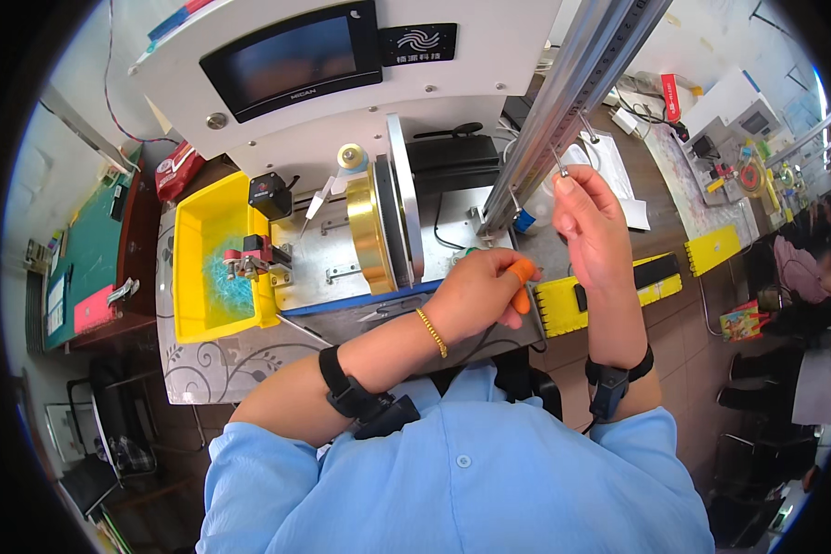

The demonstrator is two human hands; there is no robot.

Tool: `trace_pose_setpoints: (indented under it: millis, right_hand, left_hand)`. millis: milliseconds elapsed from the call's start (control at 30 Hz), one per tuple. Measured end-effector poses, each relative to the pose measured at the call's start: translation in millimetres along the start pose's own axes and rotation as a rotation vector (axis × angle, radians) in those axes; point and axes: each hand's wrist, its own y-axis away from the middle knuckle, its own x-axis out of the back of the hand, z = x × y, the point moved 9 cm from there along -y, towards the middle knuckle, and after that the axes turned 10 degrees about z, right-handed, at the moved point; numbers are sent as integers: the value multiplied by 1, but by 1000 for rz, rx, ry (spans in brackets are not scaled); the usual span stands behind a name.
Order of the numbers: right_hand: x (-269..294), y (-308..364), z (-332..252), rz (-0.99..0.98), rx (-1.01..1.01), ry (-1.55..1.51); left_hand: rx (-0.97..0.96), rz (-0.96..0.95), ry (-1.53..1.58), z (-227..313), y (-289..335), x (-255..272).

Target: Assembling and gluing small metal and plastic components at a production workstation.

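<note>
My left hand (483,294) is in front of the machine, at its right end. Orange finger covers (521,277) sit on its fingertips, which are pressed together; whatever they may hold is hidden. To its right and higher up, my right hand (593,224) is raised beside an upright metal rail (568,115). Its thumb and forefinger pinch a small thin metal piece (563,170) at the rail. Left of my hands, the machine carries a gold-coloured drum (367,235) against a black and silver disc. A small blue part (523,221) is at the rail's foot.
A yellow bin (189,268) with fine blue-green strands stands left, beside a small red-and-metal clamp assembly (257,258). The white housing with a dark screen (286,60) rises behind. A yellow strip with a black bar (609,291) lies right. A patterned tabletop (212,365) runs along the front.
</note>
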Motion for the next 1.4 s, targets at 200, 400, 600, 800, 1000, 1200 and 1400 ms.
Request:
trace_pose_setpoints:
  millis: [200, 400, 600, 800, 1000, 1200, 1400]
  right_hand:
    - [23, 3, -33, 158, 258, -31]
    - [110, 109, -122, 127, 467, -223]
    - [229, 277, -229, 677, 1045, 166]
    - [279, 216, -136, 975, 687, 1147]
    - [352, 134, -16, 936, 370, 1006]
    - [371, 108, 8, 943, 396, 1032]
    - [369, 99, 5, 895, 398, 1096]
  left_hand:
    - [-204, -197, -305, 42, 55, -10]
    - [-492, -78, -287, 60, 83, 10]
    - [-607, -162, -576, 39, 59, -20]
    - [-881, -142, -1016, 7, 14, -72]
    - [-980, -192, -1097, -8, -2, -98]
    - [-946, -196, -1189, -12, -8, -102]
    - [-951, -172, -1191, -6, -10, -105]
